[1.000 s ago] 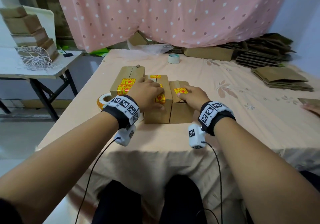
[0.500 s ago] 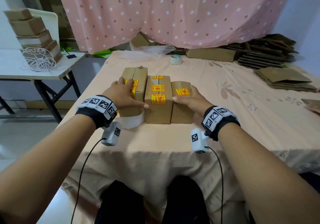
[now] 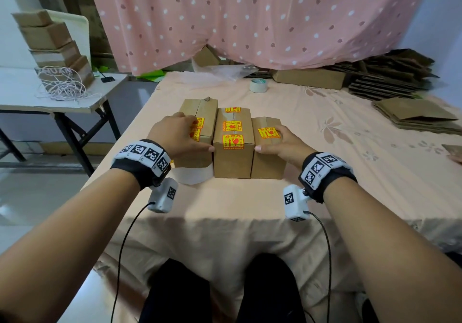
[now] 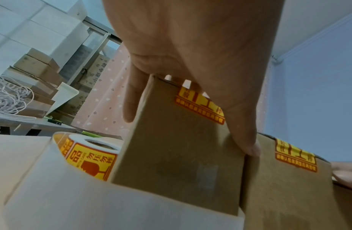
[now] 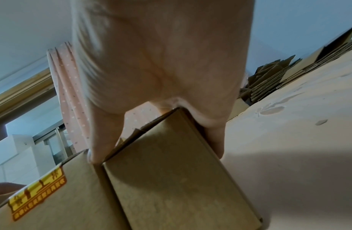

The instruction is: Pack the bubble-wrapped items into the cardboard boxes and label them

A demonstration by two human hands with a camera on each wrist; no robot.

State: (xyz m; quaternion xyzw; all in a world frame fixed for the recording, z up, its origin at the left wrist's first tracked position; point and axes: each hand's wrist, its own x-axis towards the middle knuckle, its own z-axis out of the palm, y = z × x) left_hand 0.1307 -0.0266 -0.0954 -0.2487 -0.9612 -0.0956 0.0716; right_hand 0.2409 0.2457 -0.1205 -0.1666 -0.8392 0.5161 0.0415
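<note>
Three sealed cardboard boxes with yellow fragile labels stand side by side near the table's front edge. My left hand [image 3: 175,135] grips the left box [image 3: 205,115] from above, fingers down its left side and thumb in the seam by the middle box [image 3: 233,157]. My right hand [image 3: 282,145] grips the right box [image 3: 267,165], thumb against the middle box and fingers down the far side. In the left wrist view the left hand [image 4: 191,46] spans the left box [image 4: 177,155]. In the right wrist view the right hand [image 5: 161,54] straddles the right box [image 5: 181,179].
A roll of yellow labels [image 4: 88,155] sits just left of the left box, its white strip [image 3: 192,176] in front. A tape roll [image 3: 258,85] lies farther back. Flat cardboard stacks [image 3: 415,115] fill the right side. A side table [image 3: 50,97] with boxes and cord stands left.
My left hand has moved off the middle box onto the left box and now clasps it. The right hand has stayed on the right box.
</note>
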